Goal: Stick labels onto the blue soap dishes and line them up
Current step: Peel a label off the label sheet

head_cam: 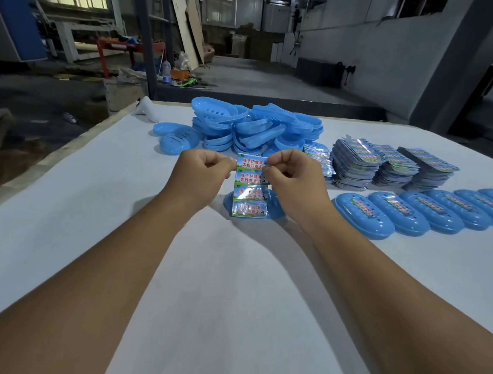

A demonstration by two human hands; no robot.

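I hold a sheet of labels [249, 186] upright above the white table [98, 193]. My left hand [204, 174] pinches its upper left edge. My right hand [291, 175] pinches a label at the sheet's upper right edge. The sheet carries several glossy labels with red and blue print. Directly below it lies one blue soap dish [276, 206], mostly hidden by the sheet and my right hand. A row of labelled blue soap dishes [410, 216] runs along the right. A heap of unlabelled blue dishes [254, 127] sits at the far middle of the table.
Stacks of label sheets [380, 164] stand right of my hands, behind the labelled row. Two loose dishes [175, 139] lie left of the heap. A white object [147, 107] rests near the table's far left corner. A workshop floor with clutter lies beyond.
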